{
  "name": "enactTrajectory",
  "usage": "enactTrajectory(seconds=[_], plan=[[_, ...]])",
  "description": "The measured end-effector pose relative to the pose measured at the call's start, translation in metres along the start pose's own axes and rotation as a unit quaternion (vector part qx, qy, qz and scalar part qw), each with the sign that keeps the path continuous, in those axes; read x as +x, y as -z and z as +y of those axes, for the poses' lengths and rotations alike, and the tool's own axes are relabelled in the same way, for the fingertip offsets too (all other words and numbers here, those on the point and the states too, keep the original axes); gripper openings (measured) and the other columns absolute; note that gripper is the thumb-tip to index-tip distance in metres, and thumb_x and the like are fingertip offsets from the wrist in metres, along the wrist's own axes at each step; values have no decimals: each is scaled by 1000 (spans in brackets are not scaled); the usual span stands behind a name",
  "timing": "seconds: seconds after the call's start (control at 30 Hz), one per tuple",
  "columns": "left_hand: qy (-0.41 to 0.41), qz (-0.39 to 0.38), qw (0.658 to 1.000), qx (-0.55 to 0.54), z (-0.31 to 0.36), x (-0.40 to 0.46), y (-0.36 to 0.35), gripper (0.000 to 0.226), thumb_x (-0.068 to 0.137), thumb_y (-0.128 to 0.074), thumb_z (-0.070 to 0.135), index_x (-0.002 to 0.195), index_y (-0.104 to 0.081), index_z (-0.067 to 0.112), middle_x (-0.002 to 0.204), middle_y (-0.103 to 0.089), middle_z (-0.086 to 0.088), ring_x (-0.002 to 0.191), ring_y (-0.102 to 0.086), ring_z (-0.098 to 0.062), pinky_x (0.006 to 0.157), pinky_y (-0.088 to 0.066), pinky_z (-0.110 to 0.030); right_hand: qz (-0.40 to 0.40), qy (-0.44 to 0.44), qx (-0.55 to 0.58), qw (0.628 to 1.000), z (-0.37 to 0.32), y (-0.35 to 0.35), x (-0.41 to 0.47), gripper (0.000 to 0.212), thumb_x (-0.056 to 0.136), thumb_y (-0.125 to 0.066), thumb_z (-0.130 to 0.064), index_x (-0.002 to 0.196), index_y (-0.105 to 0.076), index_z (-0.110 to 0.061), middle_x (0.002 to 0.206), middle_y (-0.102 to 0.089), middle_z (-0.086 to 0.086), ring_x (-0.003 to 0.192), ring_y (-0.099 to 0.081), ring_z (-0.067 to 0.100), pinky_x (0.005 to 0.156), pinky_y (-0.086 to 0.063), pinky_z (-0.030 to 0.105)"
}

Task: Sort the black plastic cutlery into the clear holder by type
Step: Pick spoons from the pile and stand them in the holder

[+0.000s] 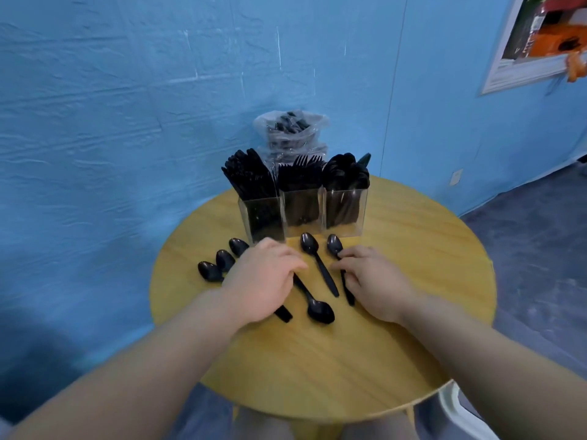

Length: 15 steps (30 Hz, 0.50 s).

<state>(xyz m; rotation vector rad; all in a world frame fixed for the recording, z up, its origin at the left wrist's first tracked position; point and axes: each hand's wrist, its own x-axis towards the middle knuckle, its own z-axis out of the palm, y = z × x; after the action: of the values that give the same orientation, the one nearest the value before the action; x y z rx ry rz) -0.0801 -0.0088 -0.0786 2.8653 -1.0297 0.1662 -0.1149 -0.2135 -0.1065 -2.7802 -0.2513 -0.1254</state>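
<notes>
Clear holder (346, 214), 3 compartments, upright at far side of worktop: L = knives (247, 176), mid = forks (301, 173), R = spoons (346, 174), all packed. Six loose black spoons flat in front: three (225, 258) at L w/ bowls fanned, three (317, 268) nearer centre, one reversed.

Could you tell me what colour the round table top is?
Yellowish wood-grain table top, seen in the head view.

Black spoons (309, 242) — clear holder (344, 214) — yellow wood-grain table (413, 249), blue wall (127, 106).
</notes>
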Motion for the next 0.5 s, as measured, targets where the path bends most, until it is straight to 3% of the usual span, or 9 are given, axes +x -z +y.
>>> enactTrajectory(seconds=[0.17,0.33,0.5], plan=[[9,-37,999,-2,8,-23,-14,40,98,-39,29,135,-47,42,143,-41,18,130,-30,-13,108,-32,-38,31,-14,41,999,-9,-6,-19,35,98,-40,-20,128,-58,-26,134,-43,-5,122,-41,11,99,-31,20],[12,4,1000,-8,10,-25,-19,29,96,-47,39,123,-58,38,131,-52,20,121,-37,-10,103,-35,-31,-14,23,5,1000,-16,-5,-27,41,100,-36,-27,140,-42,-32,147,-31,-8,129,-32,17,106,-30,30],[2,48,999,-2,13,-24,-13,27,95,-50,41,117,-63,36,122,-59,19,119,-42,-10,100,-34,-31,15,-6,-15,1000,-12,-6,-31,39,98,-36,-22,133,-53,-27,136,-44,-8,115,-39,16,96,-33,24]])
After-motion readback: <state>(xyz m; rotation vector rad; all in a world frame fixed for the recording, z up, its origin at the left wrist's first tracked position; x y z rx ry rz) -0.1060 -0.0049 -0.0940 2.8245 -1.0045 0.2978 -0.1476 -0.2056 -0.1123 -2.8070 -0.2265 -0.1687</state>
